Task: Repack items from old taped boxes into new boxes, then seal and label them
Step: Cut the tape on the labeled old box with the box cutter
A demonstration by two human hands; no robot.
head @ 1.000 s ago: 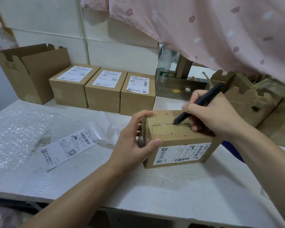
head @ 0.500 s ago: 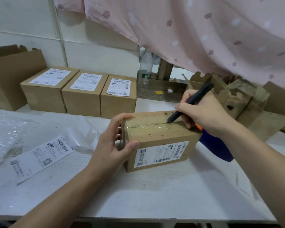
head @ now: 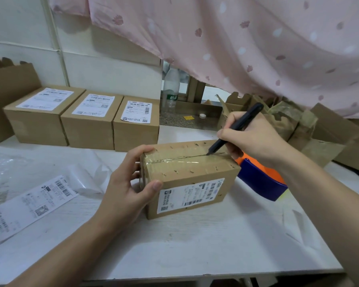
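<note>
Taped box (head: 190, 179) sits near the middle of the white worktop (head: 195, 245), its long axis running from near left to far right, with the printed label (head: 191, 195) on the side facing the person. Clear tape covers the centre seam on top, and that seam follows the same long axis. The left hand (head: 129, 183) braces the left end, thumb on the front face beside the label and fingers curled over the top corner, so its grip is filled by the box. The right hand (head: 251, 139) holds a slim black cutter (head: 234, 129) in a pen-style pinch, with the tip touching the tape at the seam's right end. Whether a blade is out is too small to tell. The step in hand looks like slitting the tape. From the tip, the rest of the seam lies to the left, straight toward the bracing fingers, so the stroke should stop short of them. A blue and orange tape dispenser (head: 261, 181) lies just behind the box's right end.
</note>
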